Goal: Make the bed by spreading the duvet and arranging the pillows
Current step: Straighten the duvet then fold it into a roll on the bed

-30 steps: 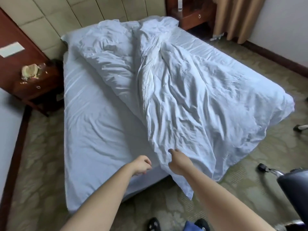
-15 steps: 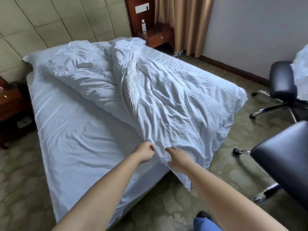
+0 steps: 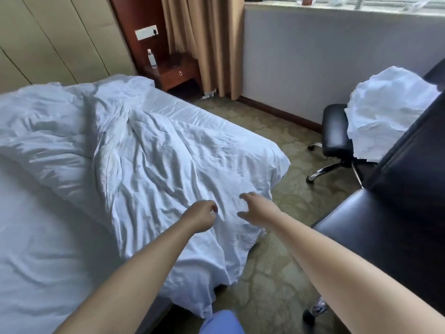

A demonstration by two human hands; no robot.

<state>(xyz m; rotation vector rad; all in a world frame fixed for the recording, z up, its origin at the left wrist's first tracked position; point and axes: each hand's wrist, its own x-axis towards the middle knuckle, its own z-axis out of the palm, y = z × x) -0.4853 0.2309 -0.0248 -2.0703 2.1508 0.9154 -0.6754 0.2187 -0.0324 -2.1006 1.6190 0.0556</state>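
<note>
The rumpled white cotton duvet (image 3: 154, 165) is seen bunched diagonally across the middle of the frame, hanging over the near corner of the white-sheeted bed (image 3: 36, 249), so it is judged not yet spread. The left hand (image 3: 201, 214) is curled above the fabric near the centre; whether cloth is pinched cannot be told. The right hand (image 3: 257, 208) is held apart-fingered just over the duvet's edge, gripping nothing.

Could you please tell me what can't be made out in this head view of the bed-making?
- Left hand: fingers curl away from the camera, so any grip on the duvet is unclear.
- Bed's left side and head: cut off by the frame edge.
- White bundle on the chair: too crumpled to identify.
</note>
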